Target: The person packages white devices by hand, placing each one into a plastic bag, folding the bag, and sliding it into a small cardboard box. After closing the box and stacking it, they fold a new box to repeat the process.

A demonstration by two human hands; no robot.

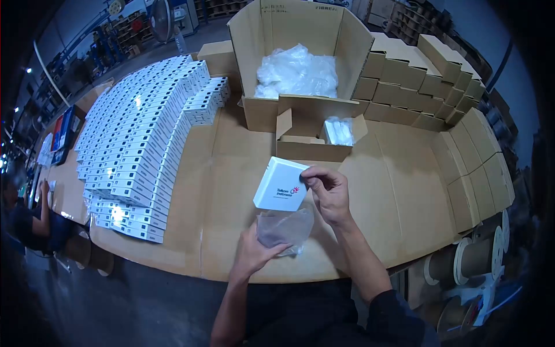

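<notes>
The right hand [329, 194] has its grip closed on a flat white square device [280, 185]. Just below, the left hand [254, 251] pinches a clear plastic bag [286, 226], hiding its lower edge.

Cardboard-covered table [191, 243], dim, seemingly warehouse shelving [124, 26] behind.

Rows of small white printed cartons [139, 144] cover the cardboard-lined bench [393, 185]; plain brown cardboard boxes [428, 81] are stacked opposite.
</notes>
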